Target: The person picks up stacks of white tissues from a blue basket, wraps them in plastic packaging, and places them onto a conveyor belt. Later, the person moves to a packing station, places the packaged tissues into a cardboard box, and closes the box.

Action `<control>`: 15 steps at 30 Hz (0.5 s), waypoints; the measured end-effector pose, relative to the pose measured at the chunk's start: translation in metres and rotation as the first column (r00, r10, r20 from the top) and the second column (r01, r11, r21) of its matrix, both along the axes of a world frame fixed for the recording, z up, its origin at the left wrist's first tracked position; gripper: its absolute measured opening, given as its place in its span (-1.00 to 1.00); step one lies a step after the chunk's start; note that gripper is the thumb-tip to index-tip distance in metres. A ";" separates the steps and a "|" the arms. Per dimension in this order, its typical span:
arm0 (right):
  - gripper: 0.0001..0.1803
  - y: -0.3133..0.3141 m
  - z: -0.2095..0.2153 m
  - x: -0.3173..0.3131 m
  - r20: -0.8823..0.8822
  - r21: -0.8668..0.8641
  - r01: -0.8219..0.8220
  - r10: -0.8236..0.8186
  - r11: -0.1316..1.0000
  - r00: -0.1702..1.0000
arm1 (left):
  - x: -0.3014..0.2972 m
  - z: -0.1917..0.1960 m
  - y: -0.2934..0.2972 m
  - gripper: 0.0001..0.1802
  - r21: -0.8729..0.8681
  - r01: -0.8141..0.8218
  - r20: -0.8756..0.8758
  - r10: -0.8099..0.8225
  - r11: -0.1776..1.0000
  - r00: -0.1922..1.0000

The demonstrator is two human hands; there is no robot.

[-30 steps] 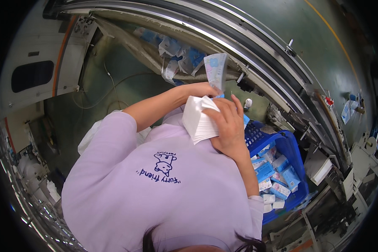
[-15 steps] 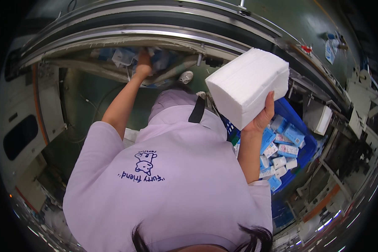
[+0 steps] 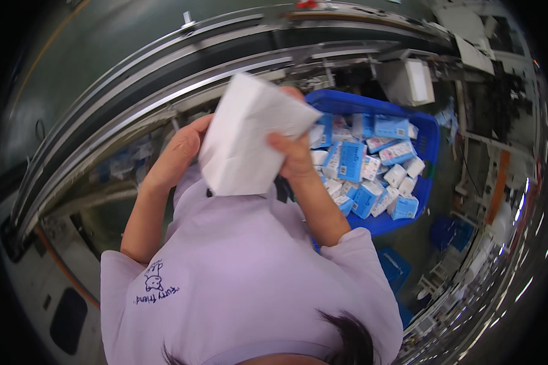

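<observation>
Holding a white stack of tissue paper (image 3: 249, 143) at chest height with both hands, over the lilac shirt (image 3: 237, 274). Left hand (image 3: 179, 152) pressed against the stack's left edge, grip hidden behind the paper, so cannot tell how far closed. Right hand (image 3: 295, 155) clamped on the stack's right edge, thumb across the front face, fingers behind.

Bounded ahead by a curved conveyor rail (image 3: 164, 91) sweeping from lower left to upper right, close above the stack's top corner. Bounded to the right by a blue crate (image 3: 429, 158) full of small blue and white packs (image 3: 371, 164), its near rim just beside the right forearm. Open room mainly to the left, between the left elbow and the rail.

Compared with half a second ago: stack lowered from a one-handed hold high on the right to the middle, left hand withdrawn from the rail and brought onto the stack, crate now larger in view.
</observation>
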State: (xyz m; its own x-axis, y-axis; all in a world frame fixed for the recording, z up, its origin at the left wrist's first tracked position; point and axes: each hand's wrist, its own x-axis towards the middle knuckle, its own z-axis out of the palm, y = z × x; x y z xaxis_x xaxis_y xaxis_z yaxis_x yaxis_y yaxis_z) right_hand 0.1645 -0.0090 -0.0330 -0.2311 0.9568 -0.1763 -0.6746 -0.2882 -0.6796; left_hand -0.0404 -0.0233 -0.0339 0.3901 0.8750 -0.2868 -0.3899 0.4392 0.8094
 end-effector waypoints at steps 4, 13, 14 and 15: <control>-0.24 0.010 0.004 0.018 0.588 0.350 -0.102 -0.133 0.931 0.798 | 0.037 0.020 0.026 -0.11 0.094 0.137 -0.276 -0.107 0.986 0.955; -0.80 0.162 -0.050 0.338 0.710 0.628 0.123 -0.502 0.768 -0.493 | 0.066 0.000 0.005 -0.20 -0.239 -0.018 -0.110 -0.009 0.971 0.994; -0.78 0.166 -0.059 0.361 0.650 0.625 0.033 -0.496 0.780 -0.575 | 0.070 -0.003 0.002 -0.21 -0.251 -0.053 -0.130 0.020 0.966 0.991; -0.77 0.170 -0.065 0.372 0.585 0.607 -0.056 -0.493 0.793 -0.644 | 0.071 -0.004 -0.002 -0.22 -0.249 -0.075 -0.146 0.039 0.966 0.988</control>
